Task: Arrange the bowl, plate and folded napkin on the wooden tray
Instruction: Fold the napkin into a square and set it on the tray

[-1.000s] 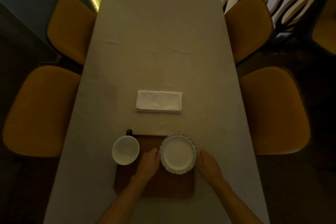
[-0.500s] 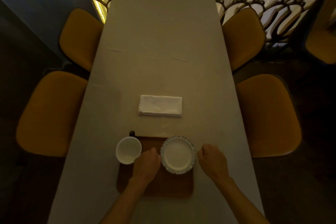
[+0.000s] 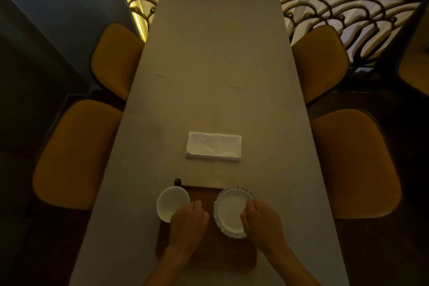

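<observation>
Grey cloth covers the long counter, flanked by mustard-yellow padded chairs. Near its front edge lies the rectangular brown wooden tray, with a small dark object, too dim to identify, at its far left corner. Beyond the tray, well apart from both hands, sits the white folded cloth napkin, not yet on the wood.

On the tray's right part rests the round white plate with a patterned scalloped rim; the right hand has its grip narrow on the plate's right rim. The plain white round bowl overhangs the tray's left edge. The left hand curls loosely just beside the bowl's right side; whether its grip touches the bowl I cannot tell.

Judging by this, nudging the bowl fully inboard and keeping the plate flat should leave room for the napkin.
</observation>
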A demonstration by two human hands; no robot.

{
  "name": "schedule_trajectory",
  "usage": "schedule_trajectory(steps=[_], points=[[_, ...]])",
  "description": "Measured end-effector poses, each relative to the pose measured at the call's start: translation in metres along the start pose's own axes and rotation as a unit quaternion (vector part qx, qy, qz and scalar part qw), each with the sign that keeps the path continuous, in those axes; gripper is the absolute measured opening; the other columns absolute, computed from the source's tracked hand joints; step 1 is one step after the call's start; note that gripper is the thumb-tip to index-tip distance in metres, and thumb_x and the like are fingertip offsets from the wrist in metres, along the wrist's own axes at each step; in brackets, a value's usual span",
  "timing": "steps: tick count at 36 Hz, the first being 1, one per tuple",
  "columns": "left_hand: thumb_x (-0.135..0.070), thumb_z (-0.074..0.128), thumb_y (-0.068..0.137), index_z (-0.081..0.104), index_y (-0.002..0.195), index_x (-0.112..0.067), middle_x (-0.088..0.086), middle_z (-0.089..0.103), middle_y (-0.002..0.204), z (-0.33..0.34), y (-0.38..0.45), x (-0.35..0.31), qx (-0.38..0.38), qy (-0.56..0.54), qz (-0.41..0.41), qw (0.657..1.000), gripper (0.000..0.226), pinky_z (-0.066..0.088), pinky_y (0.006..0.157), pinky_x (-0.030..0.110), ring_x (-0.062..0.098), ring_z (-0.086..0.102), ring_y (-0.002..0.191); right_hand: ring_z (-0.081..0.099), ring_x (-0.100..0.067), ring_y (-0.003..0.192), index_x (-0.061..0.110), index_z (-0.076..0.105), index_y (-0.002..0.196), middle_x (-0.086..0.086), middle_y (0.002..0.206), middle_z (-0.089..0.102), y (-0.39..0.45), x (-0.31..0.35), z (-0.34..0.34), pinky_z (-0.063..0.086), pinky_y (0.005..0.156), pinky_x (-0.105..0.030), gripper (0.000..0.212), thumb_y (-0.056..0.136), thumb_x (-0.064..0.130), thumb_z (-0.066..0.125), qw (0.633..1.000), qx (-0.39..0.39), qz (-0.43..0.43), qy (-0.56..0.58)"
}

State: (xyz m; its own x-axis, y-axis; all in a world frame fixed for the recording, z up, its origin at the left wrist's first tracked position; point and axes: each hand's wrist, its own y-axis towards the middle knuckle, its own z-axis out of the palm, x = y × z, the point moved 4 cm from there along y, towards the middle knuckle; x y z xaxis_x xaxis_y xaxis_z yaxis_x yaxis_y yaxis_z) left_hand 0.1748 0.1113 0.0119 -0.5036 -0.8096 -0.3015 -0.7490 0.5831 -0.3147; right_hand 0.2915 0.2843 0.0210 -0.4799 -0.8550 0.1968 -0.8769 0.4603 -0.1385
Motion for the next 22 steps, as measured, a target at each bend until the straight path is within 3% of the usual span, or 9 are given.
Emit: schedule_trajectory(steps=[4,6,8,11,15,18,20,22], points=[[-0.023,0.085,0.054,0.059,0.055,-0.022,-0.006,0.055,0.056,-0.007,0.022,-0.001,0.038,0.124,0.047,0.99,0.026,0.035,0.031,0.024,0.011,0.053,0.043,0.04,-0.011,0.041,0.02,0.046,0.052,0.003,0.051,0.044,0.017,0.01,0.002,0.029,0.034,-0.024,0.034,0.061,0.015,0.078,1.0,-0.004,-0.019,-0.02],[-0.02,0.084,0.059,0.067,0.072,-0.017,0.001,0.062,0.071,-0.009,0.037,0.002,0.056,0.18,0.058,0.98,0.022,0.042,0.041,0.027,0.016,0.062,0.061,0.039,-0.011,0.042,0.021,0.046,0.056,0.005,0.053,0.044,0.028,0.009,0.008,0.029,0.037,-0.024,0.031,0.067,0.017,0.075,1.0,0.004,-0.002,-0.005],[-0.003,0.076,0.067,0.065,0.087,-0.01,0.011,0.06,0.085,-0.005,0.052,0.005,0.078,0.193,0.1,0.973,0.024,0.045,0.05,0.032,0.027,0.061,0.077,0.039,-0.011,0.044,0.022,0.046,0.061,0.006,0.057,0.044,0.039,0.007,0.014,0.03,0.039,-0.025,0.027,0.073,0.021,0.069,1.0,0.008,0.015,-0.001],[-0.013,0.069,0.068,0.051,0.063,-0.018,0.002,0.054,0.061,-0.016,0.075,0.015,0.005,0.113,0.049,0.992,0.019,0.044,0.041,0.033,0.022,0.055,0.052,0.045,-0.014,0.048,0.023,0.045,0.066,0.005,0.062,0.047,0.057,0.007,0.016,0.034,0.041,-0.028,0.023,0.079,0.026,0.063,1.0,0.005,0.016,-0.003],[-0.015,0.079,0.058,0.047,0.056,-0.02,-0.001,0.051,0.051,-0.037,0.111,0.015,-0.074,0.097,0.055,0.991,0.032,0.033,0.035,0.026,0.018,0.048,0.04,0.049,-0.019,0.051,0.022,0.044,0.066,0.002,0.064,0.049,0.09,0.007,0.014,0.035,0.044,-0.031,0.024,0.083,0.027,0.06,0.999,-0.015,0.028,0.013],[-0.017,0.071,0.07,0.05,0.065,-0.017,0.003,0.058,0.06,-0.041,0.14,0.019,-0.063,0.061,0.068,0.994,0.021,0.041,0.039,0.03,0.023,0.056,0.048,0.056,-0.024,0.056,0.02,0.048,0.069,-0.003,0.068,0.055,0.116,0.006,0.013,0.042,0.047,-0.034,0.021,0.084,0.03,0.058,0.999,-0.017,0.044,0.011],[-0.022,0.054,0.087,0.051,0.076,-0.015,0.007,0.061,0.075,-0.038,0.162,0.02,-0.06,0.012,0.093,0.994,0.014,0.044,0.051,0.036,0.027,0.058,0.064,0.056,-0.026,0.056,0.018,0.05,0.069,-0.004,0.068,0.056,0.131,0.005,0.012,0.044,0.047,-0.035,0.019,0.082,0.027,0.06,0.999,-0.028,0.043,0.017],[-0.025,0.041,0.095,0.05,0.081,-0.015,0.008,0.06,0.083,-0.036,0.182,0.019,-0.037,-0.02,0.117,0.992,0.02,0.042,0.06,0.038,0.028,0.057,0.074,0.054,-0.026,0.055,0.017,0.049,0.069,-0.005,0.067,0.055,0.145,0.003,0.012,0.042,0.045,-0.035,0.019,0.083,0.026,0.059,0.998,-0.034,0.048,0.027]])
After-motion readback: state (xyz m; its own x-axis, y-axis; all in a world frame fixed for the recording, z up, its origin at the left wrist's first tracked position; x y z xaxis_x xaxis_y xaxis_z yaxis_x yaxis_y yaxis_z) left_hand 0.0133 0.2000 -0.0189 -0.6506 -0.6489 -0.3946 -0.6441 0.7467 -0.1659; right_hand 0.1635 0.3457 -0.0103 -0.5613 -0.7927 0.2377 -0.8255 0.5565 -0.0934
